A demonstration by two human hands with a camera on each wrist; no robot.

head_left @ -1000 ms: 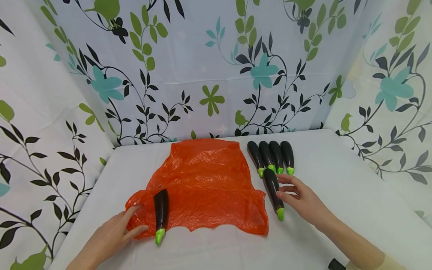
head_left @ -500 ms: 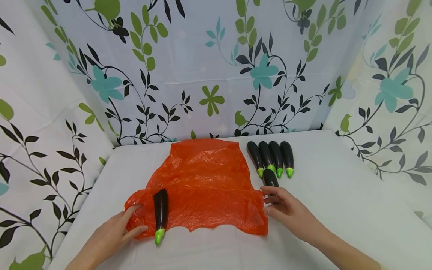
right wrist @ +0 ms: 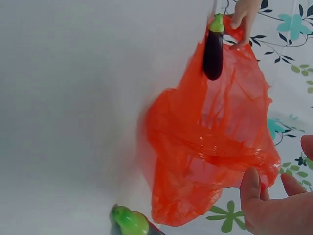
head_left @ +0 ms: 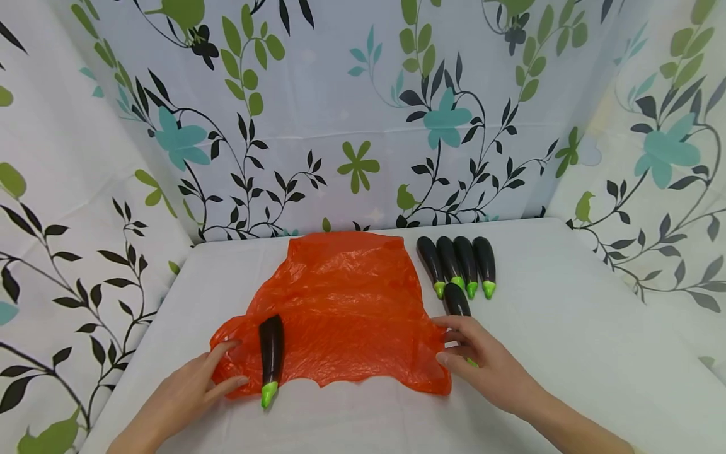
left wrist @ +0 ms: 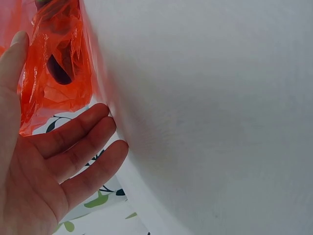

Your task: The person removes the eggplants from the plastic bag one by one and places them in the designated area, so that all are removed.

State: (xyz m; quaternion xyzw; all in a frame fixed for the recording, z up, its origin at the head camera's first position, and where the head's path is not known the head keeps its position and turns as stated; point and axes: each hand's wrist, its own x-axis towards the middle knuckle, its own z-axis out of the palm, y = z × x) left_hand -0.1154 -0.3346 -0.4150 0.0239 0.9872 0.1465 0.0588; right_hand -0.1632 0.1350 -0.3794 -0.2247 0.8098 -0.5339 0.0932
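An orange-red plastic bag [head_left: 346, 296] lies spread on the white table. On its left part rests a dark purple eggplant [head_left: 271, 347], green stem end toward me. My left hand [head_left: 184, 391] rests at the bag's left edge, fingers extended; the left wrist view shows its fingertips [left wrist: 117, 149] on the table cloth. My right hand [head_left: 488, 366] is at the bag's right edge, thumb and index apart, fingertips at the plastic; whether they pinch it is unclear. A second eggplant [head_left: 456, 299] lies beside the bag, partly hidden behind this hand. Its green end [right wrist: 132, 223] shows in the right wrist view.
Several more eggplants [head_left: 447, 255] lie side by side at the back right of the table [head_left: 567, 328]. A patterned curtain [head_left: 317, 113] with leaves and birds encloses the table at the back and both sides.
My right hand has moved left from the nearer eggplant to the bag's right edge, covering much of that eggplant. The left hand stays by the bag. The eggplants lie where they were.
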